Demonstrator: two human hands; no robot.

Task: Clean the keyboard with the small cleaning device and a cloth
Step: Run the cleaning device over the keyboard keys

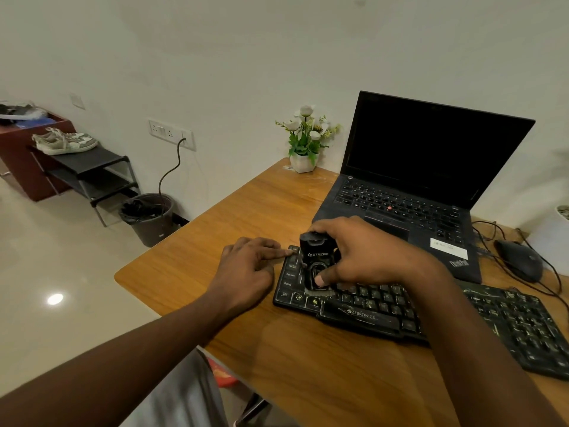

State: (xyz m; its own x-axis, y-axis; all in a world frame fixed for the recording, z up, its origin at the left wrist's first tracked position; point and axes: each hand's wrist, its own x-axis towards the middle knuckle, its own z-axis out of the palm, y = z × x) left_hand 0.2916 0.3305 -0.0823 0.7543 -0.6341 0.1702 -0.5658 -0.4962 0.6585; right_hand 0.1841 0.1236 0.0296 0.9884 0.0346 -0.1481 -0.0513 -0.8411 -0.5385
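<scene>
A black, dusty keyboard point(372, 312) lies on the wooden table point(234, 217), reaching off to the right. My right hand point(360, 254) grips a small black cleaning device point(317, 260) that stands on the keyboard's left-hand keys, thumb on its front. My left hand point(249, 266) rests on the table beside the keyboard's left end, its index finger stretched out onto the top-left corner key. No cloth is in view.
An open black laptop point(415, 180) with a dark screen stands just behind the keyboard. A black mouse point(520, 260) and cables lie at the right. A white pot of flowers point(304, 140) sits at the table's far edge. A bin point(151, 217) and shoe rack point(92, 174) stand on the floor to the left.
</scene>
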